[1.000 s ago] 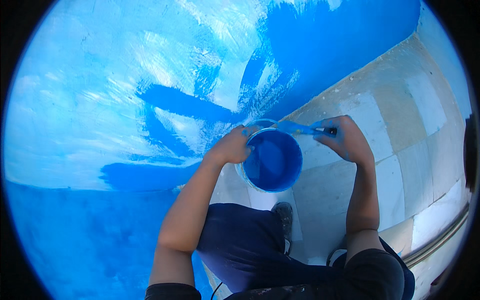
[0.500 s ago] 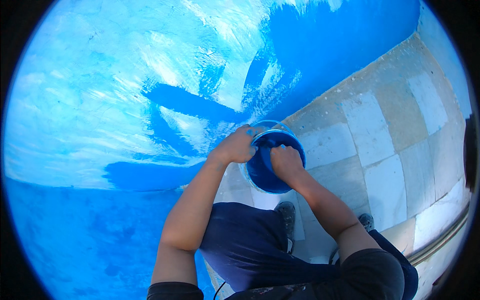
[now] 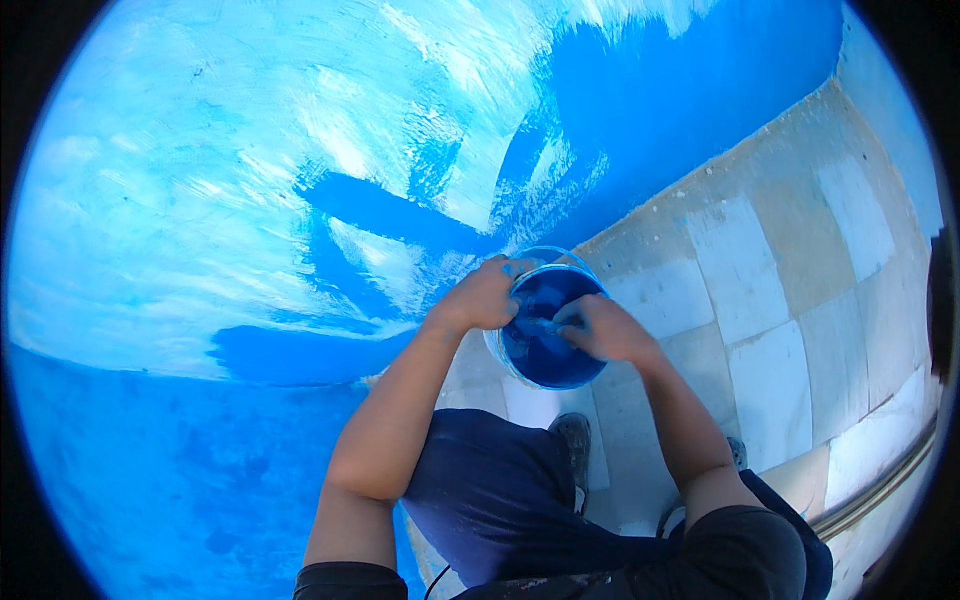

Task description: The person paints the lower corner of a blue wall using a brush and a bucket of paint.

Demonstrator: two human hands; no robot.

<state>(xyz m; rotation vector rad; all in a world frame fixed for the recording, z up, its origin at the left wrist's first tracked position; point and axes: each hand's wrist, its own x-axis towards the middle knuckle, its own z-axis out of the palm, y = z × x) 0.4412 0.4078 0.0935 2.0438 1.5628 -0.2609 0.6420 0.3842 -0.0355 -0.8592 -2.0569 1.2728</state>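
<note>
A round paint bucket with a pale rim and a wire handle holds dark blue paint. My left hand is closed on the bucket's left rim, its fingers smeared with blue. Inside the bucket's mouth, my right hand pinches a blue-coated paintbrush. Only a short part of the brush shows; its lower end cannot be made out against the paint. Left of and beyond the bucket rises a wall in pale blue, with fresh deeper-blue strokes across it.
A floor of worn grey and white tiles stretches to the right, meeting the painted wall along a diagonal edge. My shoe stands just below the bucket. A pipe-like rail runs along the lower right.
My right hand has drawn up and to the right inside the bucket, bringing part of the brush into sight. My left hand keeps its hold on the rim.
</note>
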